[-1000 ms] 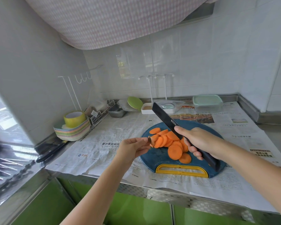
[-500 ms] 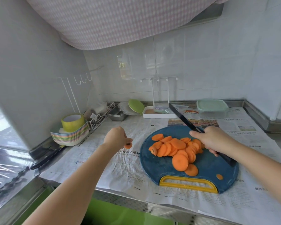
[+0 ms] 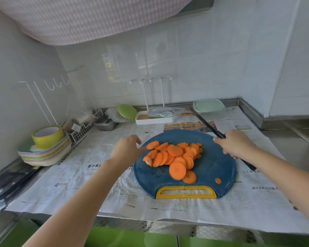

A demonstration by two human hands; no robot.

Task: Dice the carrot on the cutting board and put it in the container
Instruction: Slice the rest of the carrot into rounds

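A pile of orange carrot slices [image 3: 173, 155] lies on the round blue cutting board [image 3: 214, 166] with its yellow handle [image 3: 185, 192] at the near edge. One tiny carrot bit [image 3: 218, 180] sits apart near the handle. My left hand [image 3: 127, 150] hovers at the board's left rim, its fingers loosely bent towards the slices, and I see nothing in it. My right hand [image 3: 235, 144] grips a black knife [image 3: 206, 124] over the board's right rim, blade pointing to the back left, clear of the carrot. A clear container with a mint-green lid [image 3: 209, 106] stands behind the board.
Newspaper [image 3: 89, 175] covers the counter. A stack of coloured plates [image 3: 45, 154] with a yellow tape roll [image 3: 47, 135] stands at the left. At the back stand a wire basket [image 3: 82, 131], a metal tray [image 3: 104, 123] and a white tray [image 3: 155, 119]. Black scissors [image 3: 16, 184] lie far left.
My left hand carried a carrot end piece off to the left of the board and has come back to the board's rim without it. My right hand drew the knife away to the right.
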